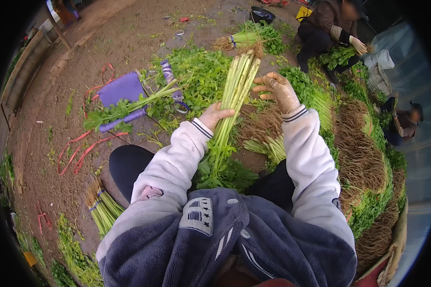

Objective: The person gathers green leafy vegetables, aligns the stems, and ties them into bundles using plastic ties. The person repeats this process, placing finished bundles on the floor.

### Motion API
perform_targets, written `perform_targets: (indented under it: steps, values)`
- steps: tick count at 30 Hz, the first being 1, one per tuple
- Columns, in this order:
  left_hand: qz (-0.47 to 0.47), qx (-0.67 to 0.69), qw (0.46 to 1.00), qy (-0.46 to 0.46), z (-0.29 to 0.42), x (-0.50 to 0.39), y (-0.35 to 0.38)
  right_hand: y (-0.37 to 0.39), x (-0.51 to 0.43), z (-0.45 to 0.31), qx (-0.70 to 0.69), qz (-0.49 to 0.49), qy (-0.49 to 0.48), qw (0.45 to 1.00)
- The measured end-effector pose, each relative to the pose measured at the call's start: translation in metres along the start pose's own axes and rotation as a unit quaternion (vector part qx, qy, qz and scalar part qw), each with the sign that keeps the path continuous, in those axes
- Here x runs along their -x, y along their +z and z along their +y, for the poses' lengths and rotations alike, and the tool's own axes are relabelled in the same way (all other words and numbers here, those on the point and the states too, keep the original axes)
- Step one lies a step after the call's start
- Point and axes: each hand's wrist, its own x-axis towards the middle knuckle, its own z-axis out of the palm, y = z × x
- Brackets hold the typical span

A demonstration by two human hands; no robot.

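Observation:
My left hand [216, 115] grips a bunch of celery [233, 97] around the middle of its stalks, roots pointing away from me and leaves hanging over my lap. To the right of the root end is my right hand [276, 89], fingers spread, holding nothing. Beyond the bunch lies a heap of celery leaves [203, 71]. More celery with brown roots [264, 125] rests on the ground below my right hand. Left of my hands, a few loose celery stalks [143, 100] lie across a small stool with a purple seat [122, 89] and a purple-wrapped bar.
A roll of tape [180, 107] lies by the leaf heap. Red straps [75, 150] trail on the soil at left. Tied celery bundles [102, 208] lie at lower left. Rows of rooted celery [359, 150] stretch along the right, where two people crouch. A black bucket [261, 15] stands at the top.

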Motion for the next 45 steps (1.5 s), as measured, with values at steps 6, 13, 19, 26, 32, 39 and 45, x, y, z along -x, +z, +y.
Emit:
perform_targets:
  steps: [6, 13, 19, 26, 32, 39, 45]
  values:
    - [-0.015, 0.036, 0.999, 0.004, 0.0, 0.0, -0.004, 0.007, -0.005, 0.025, 0.143, -0.224, 0.071, 0.961]
    - [-0.035, -0.037, 0.998, -0.03, -0.009, 0.0, -0.013, -0.023, -0.021, 0.006, -0.158, 0.101, 0.029, 0.982]
    - [0.015, -0.143, 0.988, -0.054, -0.02, -0.002, -0.005, -0.027, -0.011, -0.008, -0.136, 0.141, -0.026, 0.98]
    - [0.024, -0.265, 0.964, -0.004, -0.018, -0.001, 0.02, -0.006, -0.034, 0.056, -0.303, 0.061, 0.057, 0.949]
    - [0.056, -0.292, 0.955, -0.006, -0.024, 0.001, 0.015, -0.01, -0.032, 0.063, -0.315, 0.058, 0.063, 0.945]
    - [0.056, -0.216, 0.975, 0.013, -0.035, -0.001, 0.018, 0.022, -0.009, 0.054, -0.259, 0.086, 0.036, 0.961]
    - [0.059, -0.107, 0.991, -0.06, -0.021, 0.001, 0.014, 0.031, 0.0, 0.05, -0.297, 0.051, 0.045, 0.952]
